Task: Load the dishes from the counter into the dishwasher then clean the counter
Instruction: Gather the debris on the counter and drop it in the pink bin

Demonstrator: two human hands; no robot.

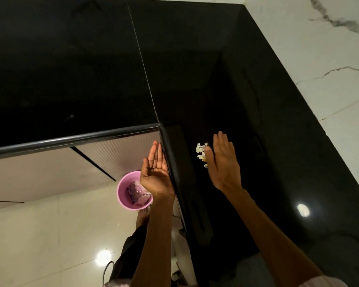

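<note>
A small heap of pale food scraps (201,152) lies on the glossy black counter (226,83), near its front edge. My right hand (224,162) lies flat on the counter with straight fingers, its thumb side touching the scraps. My left hand (155,170) is held palm up, slightly cupped, against the counter's rounded front edge (170,154) and below its level. It holds nothing. No dishes or dishwasher show in the head view.
A pink bucket (124,195) with crumpled waste inside stands on the pale floor below my left hand. Beige cabinet fronts (50,172) run under the counter's left wing. A white marble wall (319,59) bounds the counter at the right. My foot (142,217) is beside the bucket.
</note>
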